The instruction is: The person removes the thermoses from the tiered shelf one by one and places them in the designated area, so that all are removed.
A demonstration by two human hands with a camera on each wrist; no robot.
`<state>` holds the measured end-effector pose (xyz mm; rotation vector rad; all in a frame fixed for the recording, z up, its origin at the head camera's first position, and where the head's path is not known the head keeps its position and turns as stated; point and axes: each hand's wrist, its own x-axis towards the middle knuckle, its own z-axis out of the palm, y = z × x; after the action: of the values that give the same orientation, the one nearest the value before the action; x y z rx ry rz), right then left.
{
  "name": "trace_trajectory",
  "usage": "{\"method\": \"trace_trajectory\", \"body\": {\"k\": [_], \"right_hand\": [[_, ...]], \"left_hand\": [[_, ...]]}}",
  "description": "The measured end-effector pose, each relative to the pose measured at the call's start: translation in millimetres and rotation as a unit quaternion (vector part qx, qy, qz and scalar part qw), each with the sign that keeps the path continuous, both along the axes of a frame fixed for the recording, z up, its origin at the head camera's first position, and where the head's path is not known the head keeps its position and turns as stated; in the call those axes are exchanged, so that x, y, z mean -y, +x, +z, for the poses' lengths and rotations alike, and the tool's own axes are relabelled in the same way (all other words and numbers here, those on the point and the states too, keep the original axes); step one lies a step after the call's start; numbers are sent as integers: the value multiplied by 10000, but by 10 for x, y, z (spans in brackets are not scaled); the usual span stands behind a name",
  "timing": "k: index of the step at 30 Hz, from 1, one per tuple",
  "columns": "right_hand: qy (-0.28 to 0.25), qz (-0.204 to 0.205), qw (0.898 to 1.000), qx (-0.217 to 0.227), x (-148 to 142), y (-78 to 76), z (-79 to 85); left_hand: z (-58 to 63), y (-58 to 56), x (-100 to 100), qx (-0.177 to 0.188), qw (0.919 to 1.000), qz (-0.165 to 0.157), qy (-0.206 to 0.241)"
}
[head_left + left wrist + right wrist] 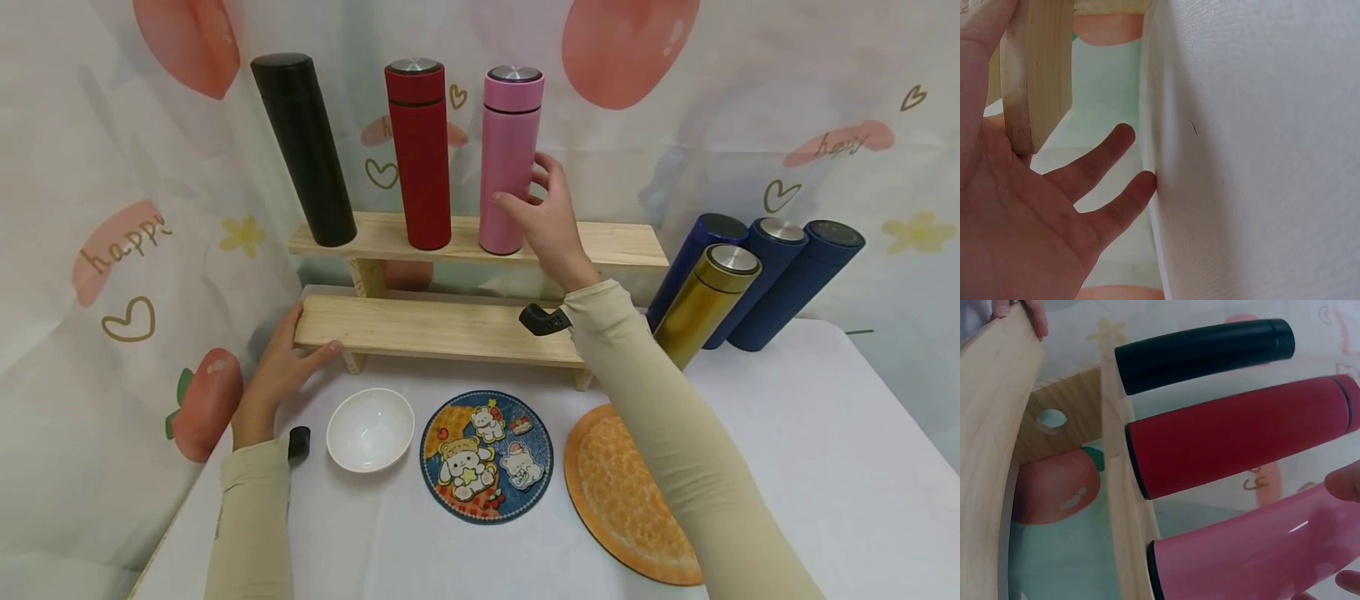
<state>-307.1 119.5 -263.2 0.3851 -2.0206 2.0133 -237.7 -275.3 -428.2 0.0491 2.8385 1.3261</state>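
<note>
A pink thermos bottle [512, 158] stands on the upper tier [615, 242] of a two-tier wooden shelf. My right hand [551, 221] holds it around the middle, thumb across its front and fingers at its right side. To its left on the same tier stand a red thermos [420, 158] and a black thermos [307, 154]. At the left end of the lower tier [450, 329], my left hand [281, 375] grips the board, thumb on the front edge. In the left wrist view, two fingers [1100, 165] of that hand stretch out below the board.
Right of the shelf stand a gold thermos [716, 292] and several blue ones [798, 283]. On the white table in front are a white bowl [371, 431], a round cartoon mat [486, 458] and a round orange-brown mat [630, 500]. A printed curtain hangs behind.
</note>
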Motion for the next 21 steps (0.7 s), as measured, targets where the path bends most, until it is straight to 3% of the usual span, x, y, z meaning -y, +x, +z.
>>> {"method": "trace_trajectory", "body": {"k": [21], "right_hand": [[-28, -153, 9999, 32, 73, -134, 3]], "left_hand": [[-3, 13, -6, -95, 9999, -17, 33]]}}
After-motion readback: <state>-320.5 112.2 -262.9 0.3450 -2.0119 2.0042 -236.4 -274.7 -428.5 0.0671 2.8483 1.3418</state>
